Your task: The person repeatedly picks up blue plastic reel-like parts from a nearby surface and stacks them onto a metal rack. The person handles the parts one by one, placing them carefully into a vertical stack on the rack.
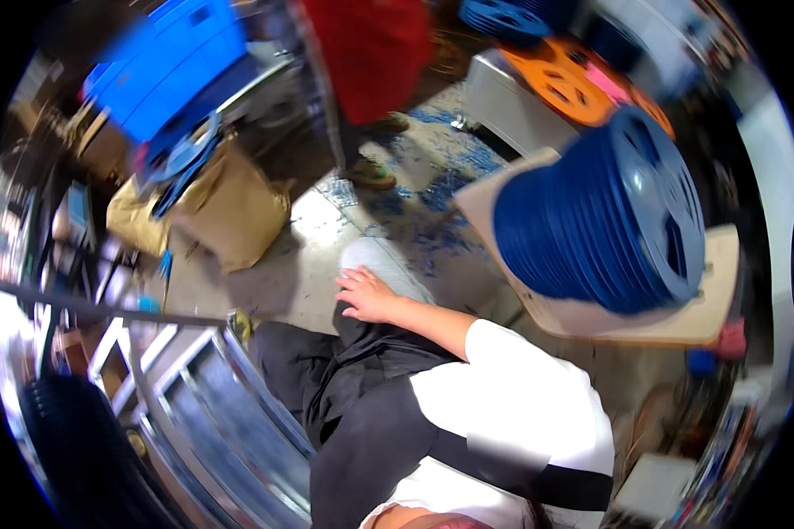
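Dark trousers (353, 370) are covering our legs beneath our right hand (370, 297) — its fingers (351, 285) are resting loosely spread just beside a grey rounded piece (375, 256). To our right, blue reels (560, 216) are sitting stacked on a pale tabletop (721, 264) — and ahead, a person (370, 57) in red is standing near a blue bin (176, 66).

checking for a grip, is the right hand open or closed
Open: the right hand lies over the trousers, fingers extended, nothing visible in it.
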`<state>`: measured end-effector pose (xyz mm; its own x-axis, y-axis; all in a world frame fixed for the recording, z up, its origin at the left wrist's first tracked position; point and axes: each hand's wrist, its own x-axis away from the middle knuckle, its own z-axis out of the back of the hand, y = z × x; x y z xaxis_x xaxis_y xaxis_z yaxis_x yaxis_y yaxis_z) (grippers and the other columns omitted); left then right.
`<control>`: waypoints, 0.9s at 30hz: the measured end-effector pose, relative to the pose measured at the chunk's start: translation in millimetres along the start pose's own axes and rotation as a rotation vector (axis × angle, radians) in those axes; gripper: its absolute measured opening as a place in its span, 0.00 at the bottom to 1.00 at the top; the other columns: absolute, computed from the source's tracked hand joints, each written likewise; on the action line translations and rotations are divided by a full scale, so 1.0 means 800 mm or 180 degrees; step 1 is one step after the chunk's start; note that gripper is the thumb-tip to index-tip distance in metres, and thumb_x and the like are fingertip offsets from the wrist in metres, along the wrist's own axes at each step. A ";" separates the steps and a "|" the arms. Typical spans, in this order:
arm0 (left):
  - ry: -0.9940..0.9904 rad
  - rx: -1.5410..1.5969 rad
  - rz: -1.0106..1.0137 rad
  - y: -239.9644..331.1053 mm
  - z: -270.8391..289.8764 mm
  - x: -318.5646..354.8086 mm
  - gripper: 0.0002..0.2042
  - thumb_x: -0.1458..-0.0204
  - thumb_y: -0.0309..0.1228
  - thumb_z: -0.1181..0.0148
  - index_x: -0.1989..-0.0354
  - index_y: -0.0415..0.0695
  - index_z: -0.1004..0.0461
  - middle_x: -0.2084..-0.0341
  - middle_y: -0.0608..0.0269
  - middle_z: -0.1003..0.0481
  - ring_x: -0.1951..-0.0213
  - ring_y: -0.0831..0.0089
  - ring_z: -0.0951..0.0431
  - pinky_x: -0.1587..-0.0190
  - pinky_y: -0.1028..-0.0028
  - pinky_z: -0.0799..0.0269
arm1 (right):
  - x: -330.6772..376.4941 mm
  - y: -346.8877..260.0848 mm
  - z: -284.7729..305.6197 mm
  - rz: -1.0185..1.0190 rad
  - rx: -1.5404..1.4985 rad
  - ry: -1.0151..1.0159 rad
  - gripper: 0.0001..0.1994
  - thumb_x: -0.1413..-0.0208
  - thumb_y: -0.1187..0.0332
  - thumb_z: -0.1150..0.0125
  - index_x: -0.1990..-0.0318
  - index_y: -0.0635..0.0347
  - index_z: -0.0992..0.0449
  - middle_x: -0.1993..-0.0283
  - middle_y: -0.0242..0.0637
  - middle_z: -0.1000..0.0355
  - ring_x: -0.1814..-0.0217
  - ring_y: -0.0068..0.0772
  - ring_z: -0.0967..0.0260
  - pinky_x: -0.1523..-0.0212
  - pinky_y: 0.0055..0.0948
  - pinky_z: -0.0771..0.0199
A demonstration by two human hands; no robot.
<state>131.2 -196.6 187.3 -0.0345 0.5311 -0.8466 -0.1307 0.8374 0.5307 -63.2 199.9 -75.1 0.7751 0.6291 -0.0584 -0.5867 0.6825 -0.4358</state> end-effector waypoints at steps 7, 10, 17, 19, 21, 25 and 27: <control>-0.1605 0.1772 -0.0050 0.133 -0.120 0.138 0.28 0.37 0.47 0.65 0.36 0.40 0.46 0.39 0.52 0.40 0.38 0.59 0.40 0.37 0.67 0.47 | 0.157 -0.076 0.277 -0.0078 0.0270 0.1983 0.25 0.52 0.61 0.35 0.46 0.55 0.30 0.37 0.42 0.39 0.34 0.47 0.45 0.38 0.40 0.40; -0.2565 0.2320 -0.0001 0.162 -0.155 0.173 0.29 0.37 0.47 0.65 0.34 0.39 0.48 0.38 0.51 0.42 0.37 0.57 0.42 0.36 0.65 0.49 | 0.230 -0.105 0.375 -0.0370 0.1891 0.2905 0.29 0.54 0.58 0.33 0.45 0.59 0.32 0.41 0.44 0.36 0.36 0.48 0.41 0.39 0.40 0.39; -0.3540 0.2549 -0.0134 0.159 -0.175 0.226 0.27 0.38 0.42 0.61 0.34 0.39 0.49 0.37 0.50 0.43 0.35 0.58 0.43 0.35 0.66 0.51 | 0.365 -0.125 0.445 -0.4536 0.2668 0.1835 0.44 0.59 0.35 0.40 0.49 0.72 0.32 0.49 0.54 0.31 0.44 0.56 0.37 0.43 0.44 0.37; -0.3685 0.2605 0.0057 0.145 -0.171 0.239 0.26 0.37 0.40 0.61 0.34 0.41 0.48 0.36 0.51 0.43 0.36 0.59 0.43 0.35 0.67 0.51 | 0.373 -0.122 0.459 -0.4902 0.1902 0.1266 0.44 0.60 0.33 0.41 0.54 0.73 0.28 0.52 0.55 0.29 0.44 0.54 0.36 0.43 0.44 0.38; -0.3779 0.2563 0.0179 0.136 -0.165 0.243 0.25 0.37 0.39 0.60 0.34 0.40 0.47 0.37 0.51 0.43 0.36 0.59 0.43 0.35 0.67 0.51 | 0.387 -0.114 0.461 -0.4630 0.1876 0.0968 0.43 0.63 0.33 0.40 0.57 0.73 0.26 0.53 0.56 0.29 0.40 0.53 0.39 0.41 0.42 0.39; -0.3742 0.2560 0.0230 0.118 -0.157 0.245 0.25 0.37 0.38 0.60 0.34 0.39 0.47 0.36 0.52 0.43 0.36 0.60 0.42 0.37 0.68 0.49 | 0.407 -0.100 0.473 -0.4204 0.2080 0.0164 0.41 0.69 0.36 0.34 0.60 0.71 0.24 0.52 0.57 0.29 0.34 0.51 0.45 0.37 0.39 0.43; -0.3814 0.2512 0.0360 0.102 -0.154 0.247 0.25 0.37 0.37 0.60 0.34 0.39 0.47 0.36 0.52 0.43 0.36 0.61 0.42 0.37 0.68 0.48 | 0.407 -0.101 0.483 -0.4180 0.1940 -0.0081 0.37 0.74 0.42 0.29 0.62 0.68 0.22 0.54 0.54 0.27 0.38 0.51 0.41 0.39 0.39 0.40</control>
<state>-8.0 -39.0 58.1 0.8830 0.0530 -0.4664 0.4028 0.4250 0.8107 146.1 492.7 287.9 0.8219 -0.5619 0.0937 0.5194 0.8067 0.2820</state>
